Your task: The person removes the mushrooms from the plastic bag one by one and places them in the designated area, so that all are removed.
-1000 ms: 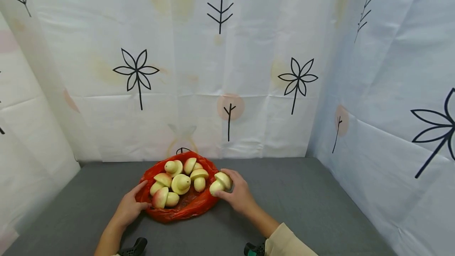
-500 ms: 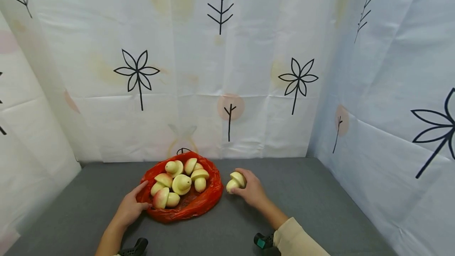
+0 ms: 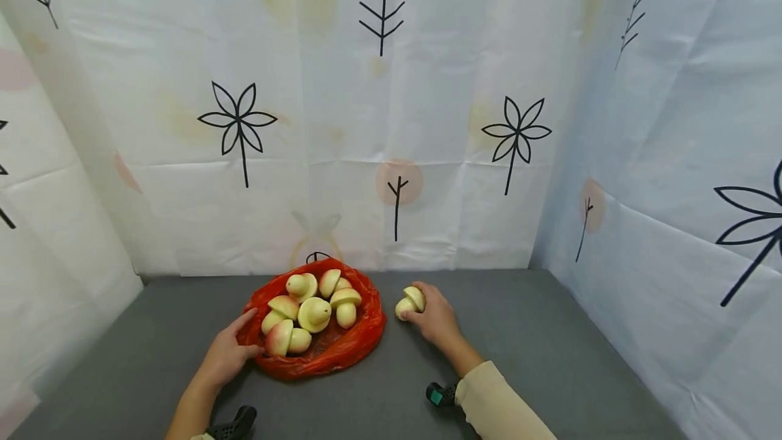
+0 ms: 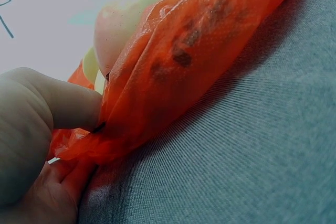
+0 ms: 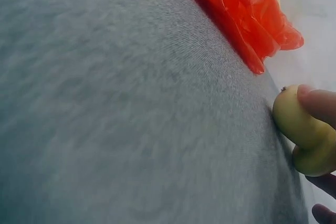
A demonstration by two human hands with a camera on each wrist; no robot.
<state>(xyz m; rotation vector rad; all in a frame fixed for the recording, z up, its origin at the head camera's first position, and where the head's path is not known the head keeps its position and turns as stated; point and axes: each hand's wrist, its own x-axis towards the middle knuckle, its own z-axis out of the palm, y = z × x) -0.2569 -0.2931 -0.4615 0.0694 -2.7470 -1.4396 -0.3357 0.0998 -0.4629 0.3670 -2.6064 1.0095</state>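
Observation:
A red plastic bag [image 3: 357,341] lies with its mouth spread wide on the grey table. In it sit several toy mushrooms [image 3: 314,314], pale yellow-green, some with a reddish blush on the cap. My left hand [image 3: 226,355] pinches the left rim of the bag; the left wrist view shows thumb [image 4: 73,106] and fingers on either side of the plastic. Right of the bag, my right hand [image 3: 436,318] holds one more mushroom [image 3: 409,303] between thumb and fingers. In the right wrist view this mushroom [image 5: 299,121] is at or just above the tabletop; I cannot tell if it touches.
The grey cloth-covered table [image 3: 519,365] reaches back to a white patterned curtain [image 3: 452,216]. A second curtain [image 3: 660,257] closes off the right side, and another stands at the left. Black straps with dark devices [image 3: 232,423] are on both wrists.
My right hand has carried its mushroom from the bag's right rim away to the right and slightly back. The left hand keeps its hold on the bag.

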